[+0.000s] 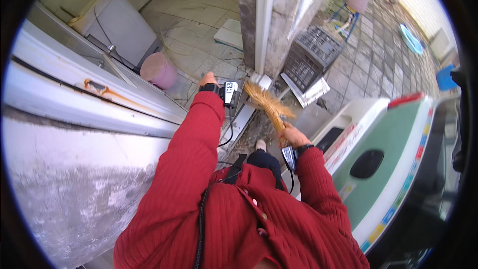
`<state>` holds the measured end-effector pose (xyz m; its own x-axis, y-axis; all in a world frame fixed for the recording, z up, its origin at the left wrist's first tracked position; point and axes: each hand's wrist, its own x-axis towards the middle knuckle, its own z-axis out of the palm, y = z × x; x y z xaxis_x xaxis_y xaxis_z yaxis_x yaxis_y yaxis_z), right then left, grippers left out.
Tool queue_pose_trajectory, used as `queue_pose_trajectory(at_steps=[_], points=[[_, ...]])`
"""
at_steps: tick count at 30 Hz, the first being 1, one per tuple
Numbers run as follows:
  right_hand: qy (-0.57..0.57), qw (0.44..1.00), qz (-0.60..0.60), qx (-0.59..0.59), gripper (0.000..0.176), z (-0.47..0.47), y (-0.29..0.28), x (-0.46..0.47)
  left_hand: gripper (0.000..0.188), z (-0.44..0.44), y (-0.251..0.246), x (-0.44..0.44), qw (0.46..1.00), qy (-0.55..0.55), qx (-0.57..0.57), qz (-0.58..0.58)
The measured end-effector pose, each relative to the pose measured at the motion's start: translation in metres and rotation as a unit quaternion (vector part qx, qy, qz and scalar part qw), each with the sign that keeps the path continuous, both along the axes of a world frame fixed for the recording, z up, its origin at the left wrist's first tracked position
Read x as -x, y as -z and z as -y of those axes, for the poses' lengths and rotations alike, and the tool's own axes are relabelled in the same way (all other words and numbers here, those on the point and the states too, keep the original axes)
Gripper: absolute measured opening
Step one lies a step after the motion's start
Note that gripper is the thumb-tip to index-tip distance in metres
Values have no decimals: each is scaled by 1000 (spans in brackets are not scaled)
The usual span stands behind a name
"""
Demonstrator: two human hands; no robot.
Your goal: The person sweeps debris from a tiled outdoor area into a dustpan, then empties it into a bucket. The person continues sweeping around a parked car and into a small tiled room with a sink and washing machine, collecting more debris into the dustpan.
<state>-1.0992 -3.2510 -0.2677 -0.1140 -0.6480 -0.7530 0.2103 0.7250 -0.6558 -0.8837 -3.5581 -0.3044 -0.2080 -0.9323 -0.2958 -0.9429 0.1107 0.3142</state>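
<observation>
In my right hand (294, 135) is the bound handle of a straw hand broom (274, 110); its bristles fan out toward the upper left, over the doorway's threshold. My left hand (208, 79) reaches forward just inside the doorway, to the left of the bristles. Something flat and grey, perhaps a dustpan (227, 82), lies beside and partly behind it; the wrist device covers much of it, and whether my fingers grip it is unclear. A pink lidded bucket (158, 71) stands on the tiled floor to the left of my left hand.
A white door frame (263, 22) rises ahead. Right of it, a dark plastic crate (312, 58) rests by white boards (307, 91). A green and white vehicle (388, 149) stands close on my right. Inside the room are a white appliance (119, 26) and a pale slab (229, 33).
</observation>
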Motion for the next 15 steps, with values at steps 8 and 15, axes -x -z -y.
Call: queue_pose_trajectory(at_steps=[8, 15], points=[[8, 988, 152, -33, 65, 12, -37, 95, 43, 125, 21, -102, 990, -37, 106, -88], [-5, 977, 214, 1, 73, 65, -45, 114, 24, 142, -85, -94, 754, -379, -129, -521]])
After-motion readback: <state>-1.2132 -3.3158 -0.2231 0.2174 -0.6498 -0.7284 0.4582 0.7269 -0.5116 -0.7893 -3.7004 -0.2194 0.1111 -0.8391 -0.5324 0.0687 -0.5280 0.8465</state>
